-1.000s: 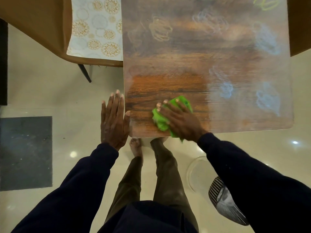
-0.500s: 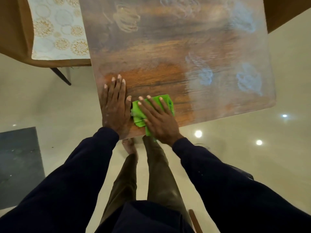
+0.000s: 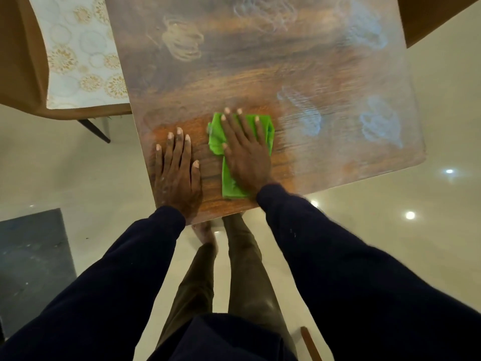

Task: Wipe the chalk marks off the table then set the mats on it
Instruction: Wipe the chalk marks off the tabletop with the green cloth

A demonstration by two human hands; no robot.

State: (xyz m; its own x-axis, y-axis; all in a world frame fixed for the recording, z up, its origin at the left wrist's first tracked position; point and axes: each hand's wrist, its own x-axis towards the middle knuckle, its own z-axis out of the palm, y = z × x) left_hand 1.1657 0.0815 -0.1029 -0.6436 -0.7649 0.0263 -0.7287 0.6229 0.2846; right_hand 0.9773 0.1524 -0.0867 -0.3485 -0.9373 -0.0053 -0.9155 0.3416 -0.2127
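Table: the wooden table [image 3: 234,82] shows its near edge, its left edge and its right edge; the far edge is cut off by the top of the frame.
Right hand: the right hand [image 3: 244,149] lies flat, fingers spread, palm pressing the green cloth [image 3: 268,128] onto the table near the near edge; it pins the cloth from above and does not curl around it.
Left hand: the left hand [image 3: 177,173] lies flat and empty on the table at the near left corner, fingers together, just beside the cloth but apart from it.
Cloth: part of it is hidden under the right palm; a strip trails back toward the near edge.
Chalk marks: a pale yellowish scribble [image 3: 183,40] sits toward the far left; bluish smudges [image 3: 304,113] lie right of the cloth, and another [image 3: 380,123] near the right edge. Further marks at the far side are blurred.
Cleaned patch: the wood around both hands looks darker and glossier.
Open room: bare table stretches from the cloth to the right edge.
Mats: a patterned mat [image 3: 78,56] rests on a brown chair [image 3: 23,61] beside the left edge, its far end cut off.
Floor: glossy tiles [image 3: 390,217] with light spots.
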